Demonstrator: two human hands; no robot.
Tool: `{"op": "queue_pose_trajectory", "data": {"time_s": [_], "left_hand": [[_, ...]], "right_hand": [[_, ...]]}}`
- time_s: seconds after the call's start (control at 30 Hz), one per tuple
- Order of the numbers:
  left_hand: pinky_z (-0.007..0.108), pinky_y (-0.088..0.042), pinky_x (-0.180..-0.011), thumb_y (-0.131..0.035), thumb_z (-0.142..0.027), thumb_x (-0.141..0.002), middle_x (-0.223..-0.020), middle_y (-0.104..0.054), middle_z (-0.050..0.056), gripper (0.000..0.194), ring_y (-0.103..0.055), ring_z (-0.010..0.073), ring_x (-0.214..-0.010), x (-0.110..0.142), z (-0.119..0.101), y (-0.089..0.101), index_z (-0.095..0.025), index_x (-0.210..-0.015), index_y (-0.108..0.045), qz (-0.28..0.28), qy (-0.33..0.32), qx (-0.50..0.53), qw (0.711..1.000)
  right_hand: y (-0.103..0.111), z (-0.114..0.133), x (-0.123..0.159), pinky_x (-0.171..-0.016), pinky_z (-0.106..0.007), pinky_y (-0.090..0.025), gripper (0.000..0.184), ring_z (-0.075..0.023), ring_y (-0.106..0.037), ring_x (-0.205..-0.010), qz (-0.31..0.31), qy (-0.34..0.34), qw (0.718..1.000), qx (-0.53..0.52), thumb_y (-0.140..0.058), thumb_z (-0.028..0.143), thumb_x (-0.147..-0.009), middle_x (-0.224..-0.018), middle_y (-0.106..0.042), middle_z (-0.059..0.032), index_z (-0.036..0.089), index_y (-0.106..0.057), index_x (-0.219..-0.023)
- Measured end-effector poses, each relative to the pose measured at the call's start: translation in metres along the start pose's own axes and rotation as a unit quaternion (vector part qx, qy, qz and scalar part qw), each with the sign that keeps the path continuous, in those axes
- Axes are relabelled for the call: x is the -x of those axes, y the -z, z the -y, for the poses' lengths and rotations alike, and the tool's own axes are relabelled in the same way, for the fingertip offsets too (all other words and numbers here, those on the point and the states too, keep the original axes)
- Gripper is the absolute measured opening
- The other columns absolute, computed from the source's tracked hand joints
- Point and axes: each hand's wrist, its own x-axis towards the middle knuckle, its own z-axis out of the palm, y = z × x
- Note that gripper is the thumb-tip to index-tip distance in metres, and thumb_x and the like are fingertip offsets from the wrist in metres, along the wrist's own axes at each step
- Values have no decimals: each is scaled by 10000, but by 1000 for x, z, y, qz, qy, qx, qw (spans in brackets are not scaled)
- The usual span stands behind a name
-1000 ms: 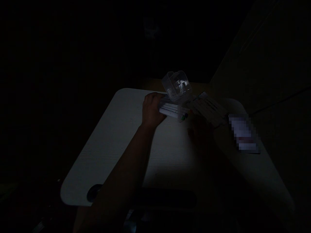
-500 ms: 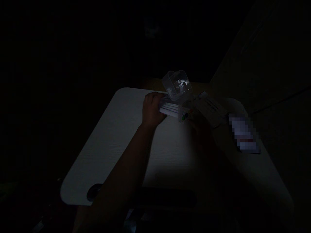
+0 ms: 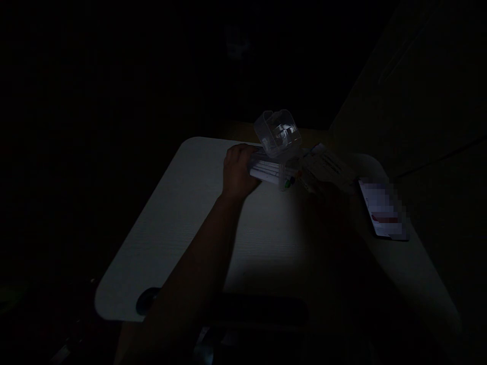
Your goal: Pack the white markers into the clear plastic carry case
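A clear plastic box [image 3: 262, 158] of white marker pens [image 3: 265, 172] lies on its side on the table, with green and black pen ends at its mouth. My left hand [image 3: 238, 172] wraps around the closed end of the box. Its see-through lid [image 3: 281, 134] stands swung up at the other end. In deep shadow to the right of the mouth is my right hand [image 3: 329, 197]. Its fingers appear closed on a pale marker pen [image 3: 308, 181] with a reddish end towards the box; the fingertips are hard to make out.
Behind my right hand lies a pale, flat group of things [image 3: 335, 165] with dark marks, too dim to name. A lit phone [image 3: 384, 210] is near the right edge of the white table [image 3: 171, 218]. The front edge has a dark slot [image 3: 262, 309].
My right hand reached to the box's mouth, then drew back to the right with a pale marker pen showing at its fingers. My left hand and the box have stayed in place.
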Motion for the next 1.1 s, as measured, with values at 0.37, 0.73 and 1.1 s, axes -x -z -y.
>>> {"op": "queue_pose_trajectory", "data": {"time_s": [0.37,0.73,1.1], "left_hand": [[426,-427,-925,-675,-260,-663,-1129,-567,82,513,-504,268,-1075,1,2,-2,-225,-1138,-485,-4,0,2,1000],[443,-416,-947,-673,-247,-666,-1117,-580,85,491,-512,269,-1072,1,2,-2,-217,-1123,-497,-4,3,12,1000],[437,-408,-951,-665,-269,-678,-1147,-561,87,502,-491,275,-1098,1,1,-1,-233,-1146,-487,5,13,10,1000]], "right_hand": [[15,1,-1,-752,-317,-523,274,-187,-641,-874,-137,61,987,-55,-479,293,-807,-944,-686,-102,154,-680,-931],[19,6,3,-755,-273,-546,272,-165,-658,-915,-206,94,973,-45,-508,273,-826,-1010,-696,-75,171,-655,-1030],[24,10,10,-729,-322,-543,288,-183,-639,-913,-301,85,949,-45,-467,337,-877,-1003,-661,-83,176,-612,-1068]]}}
